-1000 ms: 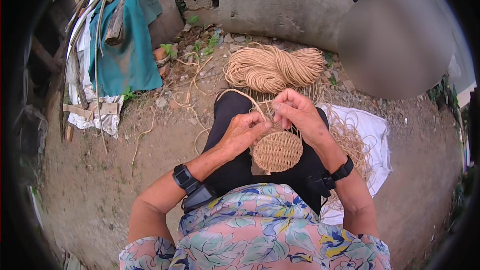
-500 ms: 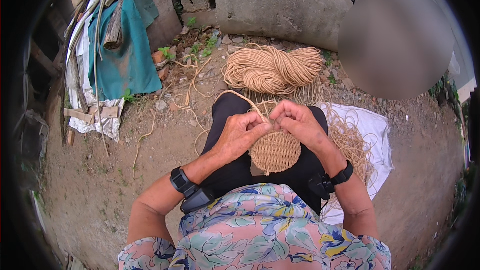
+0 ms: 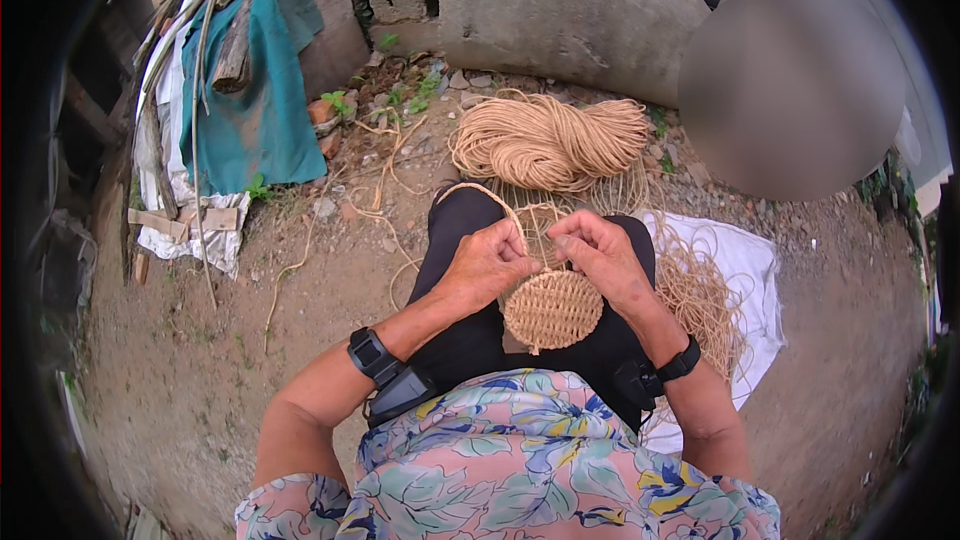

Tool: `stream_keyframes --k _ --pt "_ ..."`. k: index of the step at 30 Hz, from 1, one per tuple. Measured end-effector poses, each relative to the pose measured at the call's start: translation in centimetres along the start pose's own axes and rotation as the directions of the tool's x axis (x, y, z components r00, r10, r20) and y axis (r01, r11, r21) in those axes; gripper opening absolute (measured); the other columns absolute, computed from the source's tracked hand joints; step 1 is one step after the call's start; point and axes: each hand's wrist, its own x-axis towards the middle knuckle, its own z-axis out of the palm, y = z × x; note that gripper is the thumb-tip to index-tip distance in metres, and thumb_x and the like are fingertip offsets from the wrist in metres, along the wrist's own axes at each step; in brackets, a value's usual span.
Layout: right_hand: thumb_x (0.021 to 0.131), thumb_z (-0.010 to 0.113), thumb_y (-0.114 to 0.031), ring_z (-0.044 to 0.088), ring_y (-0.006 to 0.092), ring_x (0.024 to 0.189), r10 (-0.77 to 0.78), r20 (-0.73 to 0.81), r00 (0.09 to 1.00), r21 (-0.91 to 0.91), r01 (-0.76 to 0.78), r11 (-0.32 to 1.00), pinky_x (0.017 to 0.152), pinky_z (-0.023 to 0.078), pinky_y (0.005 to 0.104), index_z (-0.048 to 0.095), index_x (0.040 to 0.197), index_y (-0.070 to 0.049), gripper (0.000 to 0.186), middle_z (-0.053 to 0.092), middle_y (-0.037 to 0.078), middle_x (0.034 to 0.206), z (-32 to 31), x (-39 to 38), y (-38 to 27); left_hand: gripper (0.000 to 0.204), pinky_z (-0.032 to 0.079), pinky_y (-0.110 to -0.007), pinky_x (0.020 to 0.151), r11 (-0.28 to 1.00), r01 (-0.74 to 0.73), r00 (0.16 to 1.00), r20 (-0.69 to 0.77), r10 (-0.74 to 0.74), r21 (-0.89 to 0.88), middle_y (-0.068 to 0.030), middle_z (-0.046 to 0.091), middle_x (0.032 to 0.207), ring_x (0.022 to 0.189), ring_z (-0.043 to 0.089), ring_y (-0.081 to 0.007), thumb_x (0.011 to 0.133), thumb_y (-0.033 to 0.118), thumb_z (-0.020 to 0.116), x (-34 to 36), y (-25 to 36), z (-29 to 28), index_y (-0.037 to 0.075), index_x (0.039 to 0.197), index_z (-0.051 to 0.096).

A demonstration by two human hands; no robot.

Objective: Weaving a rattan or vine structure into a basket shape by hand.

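Two hands are meeting over your lap, both working at the top edge of a small woven disc. Far left, a teal cloth is hanging over a stack of planks and white sheeting, with dirt ground in front. Your left hand is coming in from the left with a black wrist device on the forearm; its fingers are closing together on the tan cord at the disc's upper rim. The disc is sitting on your black-trousered thighs, tilting toward you, just below both hands. A loose cord strand is looping up from the hands toward your knee. Your right hand is sitting just beside the left one, fingertips pinching the same cord at the rim; a black band is circling that wrist. Beyond your knees a big coil of tan rope is lying on the ground, near a grey concrete slab. Right of your leg, loose tangled fibre is spreading over a white cloth
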Motion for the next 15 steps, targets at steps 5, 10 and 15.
stream_keyframes --k 5,10,15 --pt "0.091 0.057 -0.007 0.052 0.0036 0.074 -0.001 -0.16 0.987 0.112 0.019 0.994 0.069 0.045 0.0206 0.062 0.099 -0.001 0.011 0.059 -0.003 0.08 1.5 -1.1 1.4 0.031 0.045 -0.024 0.058 0.999 -0.007 0.999 -0.038 0.006 -0.041 -0.0002 0.06 0.072 0.065 0.053 -0.005 0.079 0.012 0.076 -0.3 -0.4 0.6 0.003 0.101 0.057" --pt "0.091 0.058 -0.007 0.052 0.0033 0.074 0.016 -0.286 0.958 0.166 0.033 0.986 0.069 0.045 0.0206 0.061 0.1 -0.001 0.012 0.058 -0.003 0.08 2.9 -2.9 2.0 0.044 0.045 -0.024 0.059 0.994 0.087 0.996 -0.021 -0.089 -0.06 -0.0002 0.06 0.072 0.065 0.055 -0.0065 0.077 0.007 0.074 -1.0 -0.4 1.1 0.004 0.116 0.052" --pt "0.09 0.06 -0.007 0.052 0.0034 0.074 0.005 -0.219 0.976 0.161 0.031 0.987 0.068 0.045 0.0206 0.06 0.103 -0.001 0.015 0.057 -0.003 0.081 3.0 -4.3 2.5 0.045 0.044 -0.024 0.057 0.987 0.142 0.989 0.039 -0.14 -0.075 -0.0003 0.059 0.07 0.062 0.054 -0.0076 0.077 0.006 0.072 -2.0 -0.9 1.7 0.005 0.117 0.051"
